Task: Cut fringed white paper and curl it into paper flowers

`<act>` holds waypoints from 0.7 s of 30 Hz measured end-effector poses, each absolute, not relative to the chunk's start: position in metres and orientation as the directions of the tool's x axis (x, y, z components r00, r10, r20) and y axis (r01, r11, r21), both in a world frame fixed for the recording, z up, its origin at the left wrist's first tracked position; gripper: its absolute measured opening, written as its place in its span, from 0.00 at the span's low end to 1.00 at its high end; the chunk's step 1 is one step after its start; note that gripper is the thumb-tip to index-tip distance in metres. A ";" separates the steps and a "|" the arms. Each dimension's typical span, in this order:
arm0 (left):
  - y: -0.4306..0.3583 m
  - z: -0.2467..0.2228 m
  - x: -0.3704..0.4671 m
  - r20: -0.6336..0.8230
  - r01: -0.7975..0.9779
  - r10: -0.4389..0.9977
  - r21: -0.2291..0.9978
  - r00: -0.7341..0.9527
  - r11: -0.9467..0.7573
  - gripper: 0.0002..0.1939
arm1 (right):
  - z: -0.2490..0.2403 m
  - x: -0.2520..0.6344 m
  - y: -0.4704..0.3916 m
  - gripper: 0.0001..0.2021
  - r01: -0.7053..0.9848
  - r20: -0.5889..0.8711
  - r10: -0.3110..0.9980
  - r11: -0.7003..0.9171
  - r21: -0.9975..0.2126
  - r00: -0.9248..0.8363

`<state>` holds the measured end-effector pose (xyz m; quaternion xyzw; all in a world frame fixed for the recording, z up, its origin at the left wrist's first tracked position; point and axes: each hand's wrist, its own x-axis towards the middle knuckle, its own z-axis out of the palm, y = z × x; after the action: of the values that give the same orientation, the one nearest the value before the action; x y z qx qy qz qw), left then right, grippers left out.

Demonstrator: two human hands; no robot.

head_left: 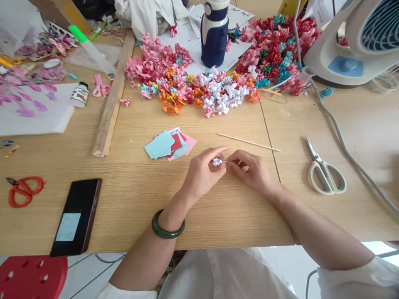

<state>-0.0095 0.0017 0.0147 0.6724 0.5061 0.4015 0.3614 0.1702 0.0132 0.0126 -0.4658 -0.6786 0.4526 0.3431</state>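
Observation:
My left hand (204, 168) curls its fingers around a small white-lilac paper flower (217, 162) in front of me. A thin pale strip or stem runs from the flower to my right hand (251, 167), whose thumb and forefinger pinch its end. Both hands are just above the table, close together. Behind my left hand lies a loose stack of small paper cards (160, 145) in light blue, red and pink. A thin wooden stick (249, 142) rests on the table beyond my right hand.
White-handled scissors (326, 176) lie at right, near a grey cable (343, 145) and a fan (349, 62). Curled paper flowers (221, 91) are heaped at the back around a blue bottle (214, 37). Left are a wooden bar (114, 104), phone (76, 216) and red scissors (23, 191).

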 end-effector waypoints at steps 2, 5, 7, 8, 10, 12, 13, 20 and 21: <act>0.003 0.016 -0.011 0.261 0.328 0.957 0.900 0.125 -0.288 0.21 | 0.013 0.171 0.015 0.11 0.235 0.022 0.963 0.088 -0.968 -0.269; 0.007 0.016 -0.014 0.298 0.143 0.950 0.948 -0.090 -0.284 0.19 | 0.010 0.170 0.020 0.15 -0.049 -0.108 0.974 -0.120 -0.992 -0.197; 0.008 0.015 -0.013 0.227 0.039 0.963 0.974 -0.147 -0.223 0.17 | 0.008 0.170 0.024 0.16 -0.192 -0.162 0.963 -0.205 -0.960 -0.216; 0.007 0.013 -0.011 0.173 0.001 0.979 0.985 -0.106 -0.174 0.17 | 0.007 0.170 0.025 0.16 -0.240 -0.182 0.953 -0.240 -0.940 -0.241; 0.006 0.011 -0.005 0.064 -0.053 0.995 0.997 0.077 -0.060 0.20 | 0.006 0.168 0.025 0.16 -0.294 -0.203 0.933 -0.292 -0.910 -0.298; 0.003 0.008 0.002 -0.024 -0.068 0.965 0.997 0.262 0.044 0.23 | 0.005 0.165 0.023 0.16 -0.311 -0.212 0.911 -0.328 -0.892 -0.353; 0.001 0.008 0.005 -0.038 -0.070 0.958 0.996 0.284 0.061 0.24 | 0.005 0.163 0.021 0.16 -0.313 -0.218 0.898 -0.347 -0.884 -0.381; -0.011 0.018 0.014 0.003 -0.151 0.967 0.988 0.256 0.037 0.20 | 0.004 0.155 0.009 0.17 -0.287 -0.275 0.786 -0.490 -0.823 -0.554; -0.013 0.020 0.015 0.001 -0.185 0.973 0.982 0.231 0.043 0.20 | 0.003 0.155 0.009 0.17 -0.285 -0.277 0.779 -0.497 -0.820 -0.562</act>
<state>0.0149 -0.0127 0.0198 0.4996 0.3944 0.4783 0.6051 0.1551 0.0087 0.0032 -0.3291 -0.3754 0.8001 0.3325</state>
